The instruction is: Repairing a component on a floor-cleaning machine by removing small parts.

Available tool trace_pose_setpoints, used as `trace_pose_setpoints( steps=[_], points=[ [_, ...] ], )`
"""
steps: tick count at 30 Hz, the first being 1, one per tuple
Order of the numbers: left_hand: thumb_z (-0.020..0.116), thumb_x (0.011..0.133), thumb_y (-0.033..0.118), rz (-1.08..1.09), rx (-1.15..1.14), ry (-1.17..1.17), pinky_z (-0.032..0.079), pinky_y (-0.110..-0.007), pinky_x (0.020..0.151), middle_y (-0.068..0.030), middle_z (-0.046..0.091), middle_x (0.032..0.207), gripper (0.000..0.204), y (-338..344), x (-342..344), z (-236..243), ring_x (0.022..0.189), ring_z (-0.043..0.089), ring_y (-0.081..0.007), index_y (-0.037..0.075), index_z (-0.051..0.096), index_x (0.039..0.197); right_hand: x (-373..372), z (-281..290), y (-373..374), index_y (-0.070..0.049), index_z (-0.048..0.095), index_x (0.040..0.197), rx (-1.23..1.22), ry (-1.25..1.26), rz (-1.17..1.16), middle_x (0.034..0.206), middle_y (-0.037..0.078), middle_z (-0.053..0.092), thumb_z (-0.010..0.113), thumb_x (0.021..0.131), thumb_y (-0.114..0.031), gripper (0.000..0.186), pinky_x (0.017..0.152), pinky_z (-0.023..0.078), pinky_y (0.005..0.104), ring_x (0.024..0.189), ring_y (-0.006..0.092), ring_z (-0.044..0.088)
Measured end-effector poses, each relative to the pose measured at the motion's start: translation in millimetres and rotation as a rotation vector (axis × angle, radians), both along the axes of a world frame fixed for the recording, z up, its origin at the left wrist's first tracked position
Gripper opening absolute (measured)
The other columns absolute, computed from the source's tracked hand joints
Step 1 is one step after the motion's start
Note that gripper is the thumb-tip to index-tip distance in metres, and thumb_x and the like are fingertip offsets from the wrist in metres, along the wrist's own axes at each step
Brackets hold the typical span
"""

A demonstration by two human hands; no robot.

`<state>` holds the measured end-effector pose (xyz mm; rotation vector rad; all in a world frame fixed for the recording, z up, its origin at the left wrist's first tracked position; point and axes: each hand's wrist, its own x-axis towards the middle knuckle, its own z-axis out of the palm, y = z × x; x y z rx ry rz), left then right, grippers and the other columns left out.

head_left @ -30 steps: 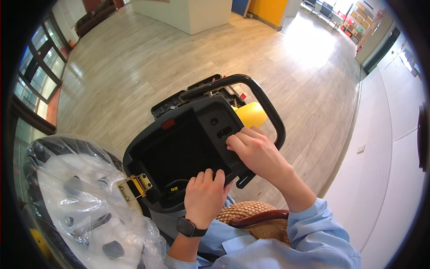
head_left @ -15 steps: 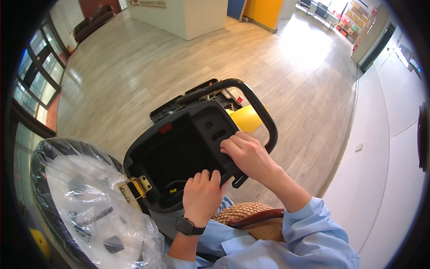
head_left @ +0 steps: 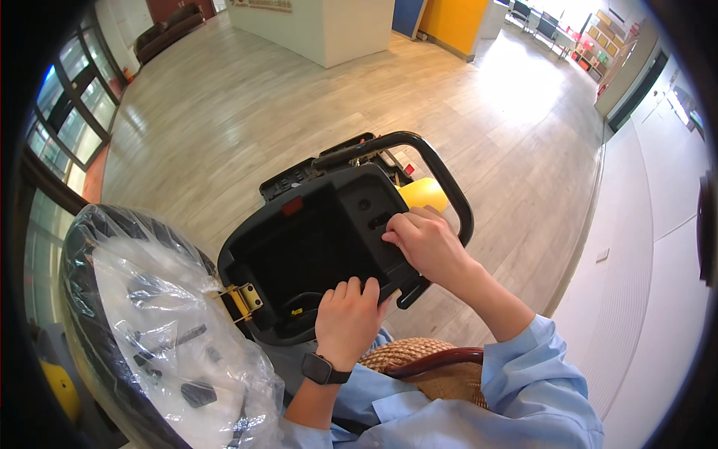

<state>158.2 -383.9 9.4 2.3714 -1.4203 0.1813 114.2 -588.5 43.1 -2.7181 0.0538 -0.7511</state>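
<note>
A black open compartment (head_left: 273,254) on a machine has a red part (head_left: 292,205), a yellow tag inside and a side panel with openings. My left hand (head_left: 348,318), wearing a watch, grips its near rim, fingers over the edge. My right hand (head_left: 426,243) has curled fingers at the side panel (head_left: 365,223); what they hold, if anything, is hidden. A black handlebar (head_left: 460,187) arches beyond, beside a yellow part (head_left: 425,191). At left, a padded lid or seat (head_left: 172,322) in clear plastic is swung open on a hinge (head_left: 247,298).
Wooden floor (head_left: 202,120) surrounds the machine. Glass doors (head_left: 75,97) and a dark sofa (head_left: 164,34) are at left. A white wall (head_left: 643,247) runs close along the right. A wicker chair back (head_left: 404,352) is below my hands; a pillar (head_left: 314,30) stands ahead.
The view has shifted slightly, so the machine and my hands sit a little differently in the frame. Both hands stay at the compartment, with little change in their grip.
</note>
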Motion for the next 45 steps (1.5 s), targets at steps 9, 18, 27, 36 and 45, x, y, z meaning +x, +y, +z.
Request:
trace_pose_setpoints(
  steps=[9, 18, 27, 36, 45],
  points=[
    [0.08, 0.087, 0.033, -0.013, -0.002, -0.016, 0.051, -0.04, 0.069, -0.0062, 0.063, 0.082, 0.03, 0, 1, -1, 0.078, 0.065, -0.0261, 0.007, 0.065, 0.093, -4, 2, 1, -0.005, 0.065, 0.092, 0.059, 0.056, 0.077, 0.084, 0.011, 0.068, 0.074, 0.093, -0.012, 0.011, 0.079, 0.054, 0.0412, 0.086, 0.0323, 0.068],
    [0.08, 0.086, 0.03, 0.001, -0.012, -0.049, 0.051, -0.04, 0.069, -0.0063, 0.064, 0.081, 0.028, -2, -1, -6, 0.077, 0.065, -0.0267, 0.008, 0.065, 0.091, -5, 17, -18, -0.005, 0.067, 0.1, -0.201, 0.182, 0.334, 0.093, 0.008, 0.068, 0.07, 0.084, -0.007, 0.017, 0.084, 0.056, 0.0382, 0.097, 0.0273, 0.067],
    [0.079, 0.088, 0.031, 0.002, 0.0, -0.028, 0.052, -0.04, 0.069, -0.0083, 0.063, 0.08, 0.029, -2, 0, -1, 0.076, 0.066, -0.0281, 0.006, 0.063, 0.09, -4, 26, -27, -0.006, 0.063, 0.089, -0.286, 0.19, 0.432, 0.087, 0.006, 0.07, 0.072, 0.08, -0.011, 0.014, 0.087, 0.056, 0.0378, 0.096, 0.026, 0.067],
    [0.077, 0.09, 0.038, 0.003, 0.064, -0.038, 0.05, -0.04, 0.07, -0.0067, 0.062, 0.08, 0.033, -1, -2, -2, 0.077, 0.065, -0.0267, 0.009, 0.061, 0.087, 1, 22, -22, -0.005, 0.068, 0.095, -0.168, 0.228, 0.313, 0.093, 0.006, 0.068, 0.073, 0.082, -0.01, 0.015, 0.09, 0.055, 0.0374, 0.099, 0.0253, 0.067],
    [0.078, 0.089, 0.038, 0.012, 0.048, -0.047, 0.05, -0.04, 0.07, -0.0067, 0.061, 0.079, 0.034, -3, -1, -2, 0.076, 0.064, -0.0269, 0.009, 0.06, 0.087, 0, 21, -22, -0.006, 0.07, 0.102, -0.153, 0.124, 0.402, 0.1, 0.006, 0.071, 0.075, 0.075, -0.005, 0.027, 0.091, 0.056, 0.0377, 0.103, 0.0262, 0.067]
  ],
)
